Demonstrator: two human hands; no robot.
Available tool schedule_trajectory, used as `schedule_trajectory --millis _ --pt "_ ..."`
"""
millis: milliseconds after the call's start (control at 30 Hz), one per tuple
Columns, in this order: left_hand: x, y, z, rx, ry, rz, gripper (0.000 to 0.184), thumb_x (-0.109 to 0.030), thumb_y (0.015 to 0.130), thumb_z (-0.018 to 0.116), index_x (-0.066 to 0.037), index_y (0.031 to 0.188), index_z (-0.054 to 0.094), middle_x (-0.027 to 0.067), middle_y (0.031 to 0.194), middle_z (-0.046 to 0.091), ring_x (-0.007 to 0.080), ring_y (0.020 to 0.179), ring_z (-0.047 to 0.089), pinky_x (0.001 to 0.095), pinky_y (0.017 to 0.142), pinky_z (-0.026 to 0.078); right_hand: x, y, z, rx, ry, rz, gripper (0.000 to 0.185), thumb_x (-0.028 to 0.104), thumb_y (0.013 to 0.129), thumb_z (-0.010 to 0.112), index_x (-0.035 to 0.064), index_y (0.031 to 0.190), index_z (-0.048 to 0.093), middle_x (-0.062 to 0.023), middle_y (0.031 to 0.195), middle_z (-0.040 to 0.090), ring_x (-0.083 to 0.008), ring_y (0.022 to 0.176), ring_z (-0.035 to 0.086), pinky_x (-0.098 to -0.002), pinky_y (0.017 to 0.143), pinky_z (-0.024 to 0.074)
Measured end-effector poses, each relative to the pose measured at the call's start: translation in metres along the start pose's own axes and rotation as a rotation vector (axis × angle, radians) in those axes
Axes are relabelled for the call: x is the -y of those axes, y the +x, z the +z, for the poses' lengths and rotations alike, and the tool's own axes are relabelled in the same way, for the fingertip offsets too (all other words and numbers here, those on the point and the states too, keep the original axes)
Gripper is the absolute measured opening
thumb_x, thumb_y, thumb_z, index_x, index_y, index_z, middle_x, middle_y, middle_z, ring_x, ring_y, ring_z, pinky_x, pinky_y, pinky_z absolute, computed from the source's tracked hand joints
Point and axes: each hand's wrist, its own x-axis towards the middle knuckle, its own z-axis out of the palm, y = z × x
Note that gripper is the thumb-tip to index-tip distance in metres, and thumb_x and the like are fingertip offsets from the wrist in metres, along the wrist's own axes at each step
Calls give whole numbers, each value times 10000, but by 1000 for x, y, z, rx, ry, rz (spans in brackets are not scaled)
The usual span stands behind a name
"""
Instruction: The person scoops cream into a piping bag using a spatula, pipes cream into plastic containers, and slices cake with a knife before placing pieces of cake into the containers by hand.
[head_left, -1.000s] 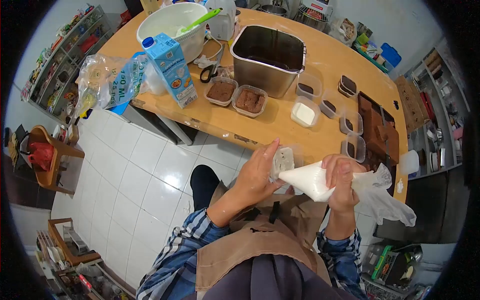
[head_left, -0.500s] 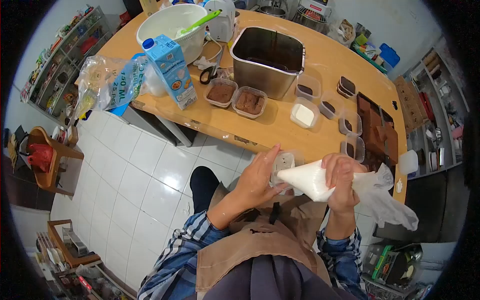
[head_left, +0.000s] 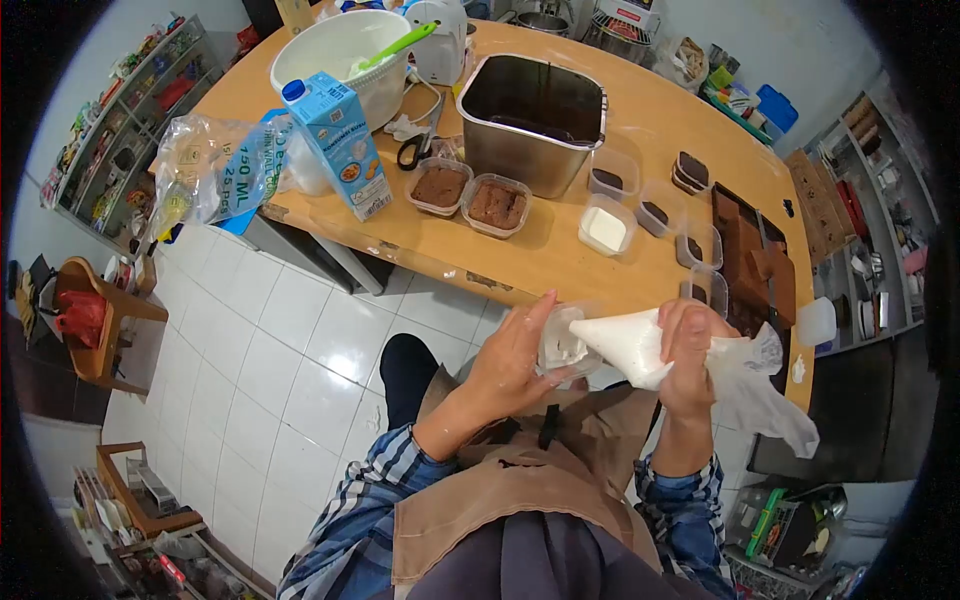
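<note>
Glossy white floor tiles [head_left: 320,375] lie below the near edge of the rounded, wood-coloured counter [head_left: 650,130]; crowded grey shelves [head_left: 142,118] stand past its left end, a pale wall [head_left: 790,60] behind its far right edge.

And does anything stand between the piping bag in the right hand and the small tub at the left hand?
Nothing visible does. The piping bag, in the right hand, has its tip over the open tub, and the left hand grips the tub's opposite side, clear of the tip.
</note>
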Motion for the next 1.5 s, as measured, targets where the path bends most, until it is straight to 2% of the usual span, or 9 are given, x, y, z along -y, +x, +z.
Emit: schedule_trajectory --millis 100,500,600,667,767,1000,1167,1300,1500 --pt "1 -1 0 3 16 -17 878 -153 633 795 32 1319 279 215 1162 505 374 1050 514 410 896 420 1 0 1 -67 62 56 433 211 941 431 68 534 409 -22 478 387 -130 522 380 -282 584 364" --pt "1 1 1 -15 -5 17 877 -150 632 797 7 1321 279 198 1171 512 361 1049 516 403 893 422 1 0 -1 12 -22 98 447 250 953 425 73 544 391 -20 502 388 -130 523 375 -278 588 359" --pt "2 1 0 -38 5 53 837 -143 661 745 53 1330 280 235 1116 509 386 950 508 410 801 439 2 1 0 41 37 85 453 274 951 435 65 550 402 -28 510 405 -139 545 399 -276 581 358" --pt "2 1 -2 -38 8 44 838 -140 657 748 53 1327 283 236 1117 508 387 958 509 406 808 440 -1 -1 0 8 60 92 453 282 947 445 63 552 409 -29 511 409 -140 550 405 -272 569 354" --pt "3 2 -2 -48 20 48 832 -139 657 747 53 1323 288 237 1117 505 386 965 511 403 814 441 4 -2 -4 77 -4 193 453 291 946 445 61 556 414 -31 516 415 -142 556 405 -264 575 351" --pt "5 2 -4 -63 16 36 824 -146 662 746 55 1320 292 237 1132 500 383 971 511 404 812 442 0 -4 -7 65 -15 126 448 275 940 453 63 548 400 -30 507 404 -140 541 410 -266 559 352" --pt "4 -1 -4 -33 24 -22 820 -148 664 745 63 1315 293 235 1130 500 385 982 503 406 822 437 -2 0 1 123 139 23 448 246 940 444 64 536 379 -28 485 379 -136 486 371 -279 553 362" --pt "4 1 -6 -67 36 9 817 -146 667 744 66 1313 292 230 1115 503 383 968 503 409 816 436 -1 -3 -6 111 -43 29 453 243 940 445 64 530 377 -25 480 376 -131 484 356 -280 541 351" --pt "5 2 -5 -80 45 20 825 -144 663 748 62 1316 288 225 1087 508 379 944 503 415 806 435 -2 -4 -4 95 -69 53 445 226 935 460 66 527 380 -26 482 381 -132 497 360 -281 542 342"
